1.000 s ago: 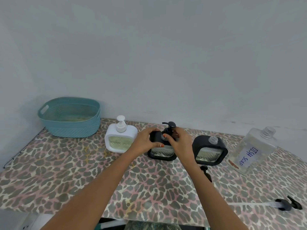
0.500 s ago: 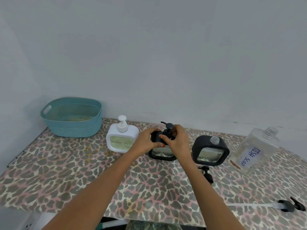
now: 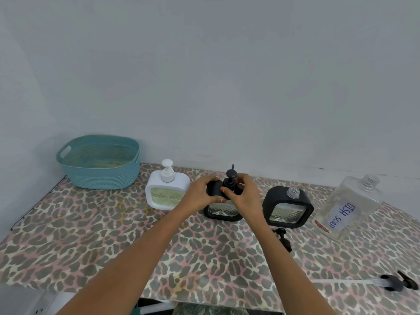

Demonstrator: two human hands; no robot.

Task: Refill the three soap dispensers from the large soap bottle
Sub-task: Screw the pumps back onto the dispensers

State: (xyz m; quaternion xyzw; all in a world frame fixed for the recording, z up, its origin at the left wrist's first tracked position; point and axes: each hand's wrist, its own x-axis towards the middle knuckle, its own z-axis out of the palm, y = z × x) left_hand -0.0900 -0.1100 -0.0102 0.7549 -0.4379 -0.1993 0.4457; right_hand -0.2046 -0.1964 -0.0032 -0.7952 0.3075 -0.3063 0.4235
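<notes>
While the left hand (image 3: 197,197) grips the upper corner of the middle black dispenser (image 3: 223,212), fingers (image 3: 205,181) curled round its frame, the right hand (image 3: 245,197) pinches the black pump (image 3: 231,178) seated in its neck, fingers clamped on the collar. This square dispenser stands upright on the leopard-print desk (image 3: 91,223), its clear ribbed window showing below the hands. Just left stands the white dispenser (image 3: 167,193), pump on, greenish soap in its window. To the right, the second black dispenser (image 3: 287,206) has a bare threaded neck, a loose pump (image 3: 283,238) lying before it. The large bottle (image 3: 350,205), uncapped and labelled DISH SOAP, stands far right
</notes>
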